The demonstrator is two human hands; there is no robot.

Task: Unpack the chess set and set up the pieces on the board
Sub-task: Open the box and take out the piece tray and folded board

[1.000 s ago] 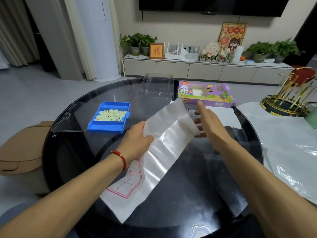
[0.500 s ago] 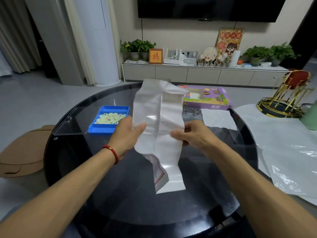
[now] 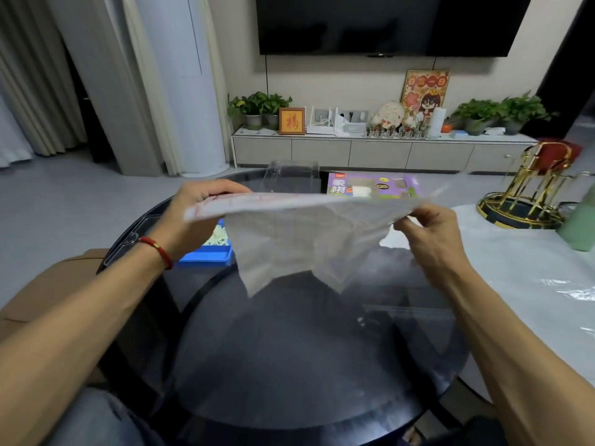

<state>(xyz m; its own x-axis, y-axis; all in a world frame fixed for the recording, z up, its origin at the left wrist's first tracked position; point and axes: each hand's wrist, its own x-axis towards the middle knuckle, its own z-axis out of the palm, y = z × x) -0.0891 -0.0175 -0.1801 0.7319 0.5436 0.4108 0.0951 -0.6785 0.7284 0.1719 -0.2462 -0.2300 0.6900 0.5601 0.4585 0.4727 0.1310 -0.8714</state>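
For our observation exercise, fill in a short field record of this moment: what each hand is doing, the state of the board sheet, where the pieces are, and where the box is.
left hand: grips the left edge of the sheet
right hand: pinches the sheet's right edge
sheet: held up above the table, partly unfolded, sagging in the middle, red lines at its left edge
pieces: in the blue tray, behind the sheet
box: purple, at the table's far side
set-up: not yet begun
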